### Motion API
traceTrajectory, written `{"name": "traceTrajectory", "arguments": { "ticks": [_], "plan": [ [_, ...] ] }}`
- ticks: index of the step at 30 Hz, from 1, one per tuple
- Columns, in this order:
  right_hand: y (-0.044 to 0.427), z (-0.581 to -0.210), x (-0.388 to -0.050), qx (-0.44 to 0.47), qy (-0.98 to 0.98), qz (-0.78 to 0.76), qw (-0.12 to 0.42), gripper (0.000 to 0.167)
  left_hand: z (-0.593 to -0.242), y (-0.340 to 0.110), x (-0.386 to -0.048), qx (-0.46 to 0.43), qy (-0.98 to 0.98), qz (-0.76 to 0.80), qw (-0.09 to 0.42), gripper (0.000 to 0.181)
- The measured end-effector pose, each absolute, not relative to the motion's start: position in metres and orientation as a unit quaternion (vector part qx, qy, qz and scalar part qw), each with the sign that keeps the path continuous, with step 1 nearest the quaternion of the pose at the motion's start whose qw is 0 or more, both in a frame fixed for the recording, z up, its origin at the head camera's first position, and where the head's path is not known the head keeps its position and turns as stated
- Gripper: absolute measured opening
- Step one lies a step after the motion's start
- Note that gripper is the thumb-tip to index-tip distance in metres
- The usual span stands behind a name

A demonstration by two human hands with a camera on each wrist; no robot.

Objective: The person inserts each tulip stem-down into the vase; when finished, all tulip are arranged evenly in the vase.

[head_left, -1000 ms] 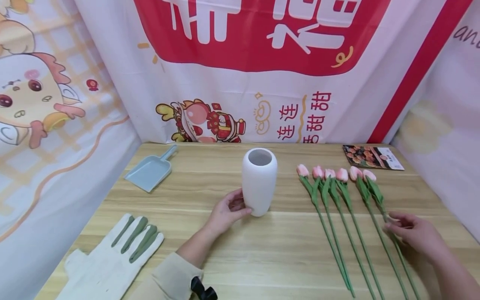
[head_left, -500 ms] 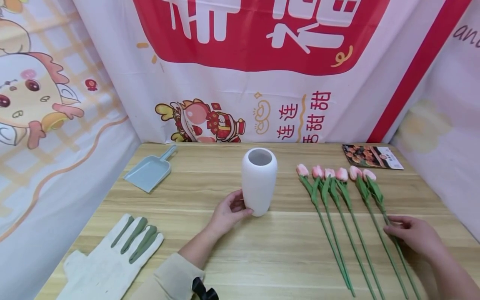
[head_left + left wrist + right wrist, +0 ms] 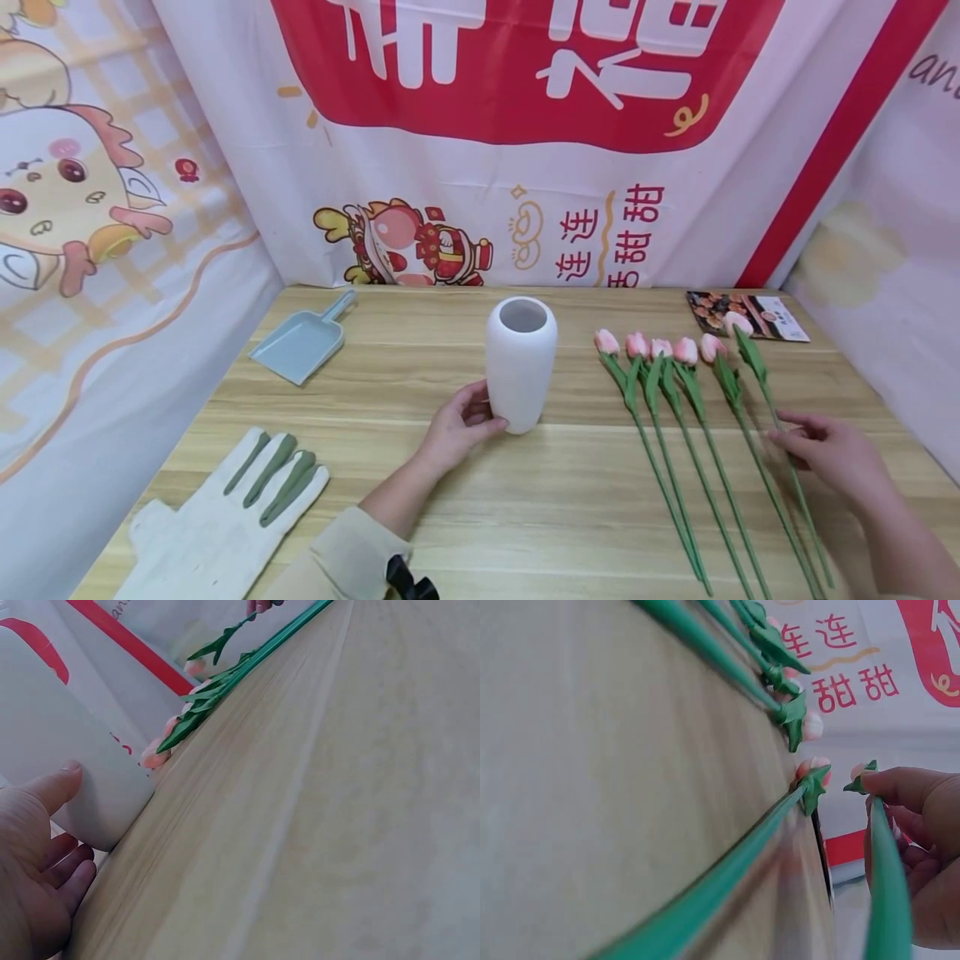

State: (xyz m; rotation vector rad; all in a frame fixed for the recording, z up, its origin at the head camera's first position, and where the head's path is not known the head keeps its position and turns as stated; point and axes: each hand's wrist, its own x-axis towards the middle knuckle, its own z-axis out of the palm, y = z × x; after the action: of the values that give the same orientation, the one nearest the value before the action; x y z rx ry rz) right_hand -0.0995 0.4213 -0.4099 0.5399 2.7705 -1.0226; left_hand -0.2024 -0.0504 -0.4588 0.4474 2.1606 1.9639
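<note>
A white vase [image 3: 521, 371] stands upright near the middle of the table. My left hand [image 3: 456, 429] holds it low down, its thumb [image 3: 56, 787] against the near side and its fingers curled by the base. At the right, my right hand [image 3: 838, 457] pinches the stem of the outermost pink tulip [image 3: 754, 360], whose head is raised off the table. In the right wrist view the held stem [image 3: 887, 877] runs down from thumb and fingers. Several other pink tulips [image 3: 662, 387] lie side by side to its left, stems toward me.
A light-blue dustpan [image 3: 300, 342] lies at the back left, and a white and green glove [image 3: 217, 517] at the front left. A printed flower packet [image 3: 780, 321] lies at the back right, partly behind the raised tulip. Printed cloth [image 3: 450, 167] borders the table's back and sides.
My right hand has taken hold of the rightmost tulip's stem and lifted it; its head has risen away from its neighbour and overlaps the packet. The left hand and vase stay put.
</note>
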Motion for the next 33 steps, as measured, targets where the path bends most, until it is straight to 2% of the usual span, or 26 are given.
{"name": "traceTrajectory", "arguments": {
  "ticks": [4,12,16,18,33],
  "plan": [
    [0.411,-0.403,-0.106,0.181,0.913,-0.36,0.07,0.079,-0.461,-0.051,-0.202,0.155,0.733,0.656,0.088,0.06],
    [0.37,-0.406,-0.127,0.19,0.834,-0.517,0.017,0.071,-0.459,-0.051,-0.201,0.148,0.731,0.661,0.087,0.06],
    [0.351,-0.406,-0.139,0.206,0.75,-0.629,-0.005,0.033,-0.461,-0.05,-0.202,0.158,0.732,0.658,0.081,0.059],
    [0.342,-0.405,-0.143,0.208,0.708,-0.675,-0.015,0.019,-0.461,-0.05,-0.202,0.162,0.733,0.656,0.078,0.059],
    [0.283,-0.4,-0.167,0.286,0.543,-0.783,-0.098,0.025,-0.462,-0.049,-0.201,0.142,0.735,0.658,0.084,0.06]
  ]
}}
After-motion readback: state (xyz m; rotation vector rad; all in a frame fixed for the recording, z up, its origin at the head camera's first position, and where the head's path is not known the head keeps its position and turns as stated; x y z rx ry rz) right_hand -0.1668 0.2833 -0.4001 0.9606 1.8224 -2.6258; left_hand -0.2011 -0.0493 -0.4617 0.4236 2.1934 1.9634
